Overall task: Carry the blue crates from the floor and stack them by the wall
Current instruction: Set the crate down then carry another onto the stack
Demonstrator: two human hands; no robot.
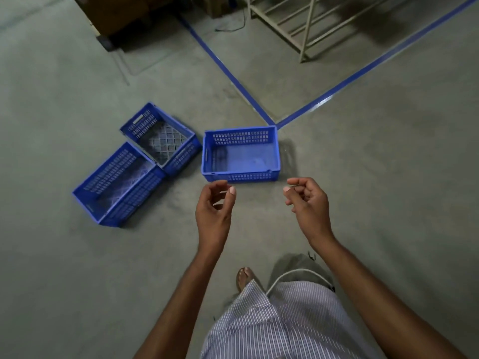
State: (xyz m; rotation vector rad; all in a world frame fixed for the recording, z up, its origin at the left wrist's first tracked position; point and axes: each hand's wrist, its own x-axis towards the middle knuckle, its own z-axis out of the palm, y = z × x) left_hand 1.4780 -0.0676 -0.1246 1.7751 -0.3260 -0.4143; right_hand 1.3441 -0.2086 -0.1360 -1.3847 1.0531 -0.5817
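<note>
- Left crate [133, 199] and middle crate [181, 158] sit untouched on the floor [77, 281].
- Left hand [213, 206] hovers empty, fingers loosely curled.
- Nearest crate [241, 176], just ahead, is not yet lifted.
- Right hand [308, 203] is likewise empty; no stack is visible, so all carrying apparently remains.

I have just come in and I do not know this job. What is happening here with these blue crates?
A person stands over three blue crates on the concrete floor. Both hands are empty, fingers loosely curled: the left hand and the right hand hover short of the nearest crate, beside the corner of the blue floor tape. The middle crate and the left crate lie close together beside it. No crate is lifted yet.
</note>
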